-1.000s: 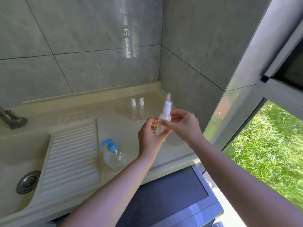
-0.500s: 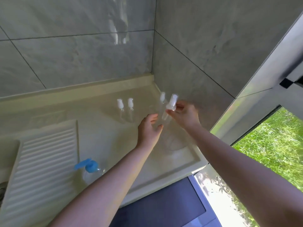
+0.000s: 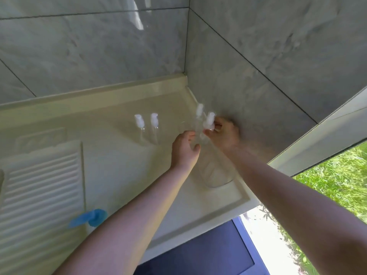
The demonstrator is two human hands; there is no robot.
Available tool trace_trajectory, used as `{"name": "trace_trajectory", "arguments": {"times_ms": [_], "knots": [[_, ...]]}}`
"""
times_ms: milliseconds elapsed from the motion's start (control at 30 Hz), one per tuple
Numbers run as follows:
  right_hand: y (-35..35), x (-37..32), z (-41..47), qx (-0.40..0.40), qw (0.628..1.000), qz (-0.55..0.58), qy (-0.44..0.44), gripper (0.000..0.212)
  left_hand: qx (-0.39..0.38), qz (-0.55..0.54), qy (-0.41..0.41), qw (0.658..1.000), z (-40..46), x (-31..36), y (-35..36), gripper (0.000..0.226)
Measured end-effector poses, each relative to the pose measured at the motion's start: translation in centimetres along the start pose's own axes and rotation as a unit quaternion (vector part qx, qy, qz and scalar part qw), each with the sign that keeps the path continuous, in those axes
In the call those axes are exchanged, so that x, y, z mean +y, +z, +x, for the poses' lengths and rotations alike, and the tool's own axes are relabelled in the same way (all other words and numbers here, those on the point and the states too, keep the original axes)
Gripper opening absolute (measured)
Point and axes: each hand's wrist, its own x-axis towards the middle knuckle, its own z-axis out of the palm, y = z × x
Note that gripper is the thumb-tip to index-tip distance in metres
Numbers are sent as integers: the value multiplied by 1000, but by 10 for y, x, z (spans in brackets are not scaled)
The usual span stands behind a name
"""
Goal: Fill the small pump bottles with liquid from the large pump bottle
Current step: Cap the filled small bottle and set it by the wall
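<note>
Small pump bottles, four in view, all clear plastic with white pump tops, gathered at the far right of the cream table (image 3: 119,165) near the tiled corner.

Pair at the left: two small bottles (image 3: 140,129) and (image 3: 154,127) stand upright, just beside each other, long axes vertical, white heads uppermost. Their clear bodies show no visible liquid; the fill level cannot be told for certain.

Third small bottle (image 3: 199,116): stands upright close to the right-hand wall, behind the hands, white head up. Contents cannot be told.

Fourth small bottle (image 3: 208,124): held between both hands, roughly upright with a slight tilt, white pump head at the top, clear body running down toward the table. The picture is blurred here, so whether its base touches the table cannot be told, nor what is in it.

Right hand (image 3: 222,133): fingers curled, pinching the white pump head of the fourth bottle.

Left hand (image 3: 184,149): fingers loosely bent toward the lower body of the same bottle, thumb out; whether it actually grips the bottle cannot be told.

Large pump bottle (image 3: 93,217): blue pump head showing at lower left, beside the ribbed drainboard (image 3: 39,185), well apart from the small bottles. Its spout points left; its body is hidden by the left forearm.
</note>
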Motion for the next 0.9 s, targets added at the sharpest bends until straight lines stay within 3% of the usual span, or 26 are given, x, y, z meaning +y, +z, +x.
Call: {"name": "trace_trajectory", "arguments": {"times_ms": [367, 733, 900], "knots": [[6, 7, 2, 3, 1000, 6, -25, 31, -67, 150, 44, 985, 15, -10, 9, 45], [4, 5, -1, -11, 1000, -2, -21, 37, -74, 105, 39, 991, 15, -10, 11, 45], [-2, -1, -7, -19, 999, 22, -12, 55, -95, 84, 25, 992, 12, -3, 7, 49]]}}
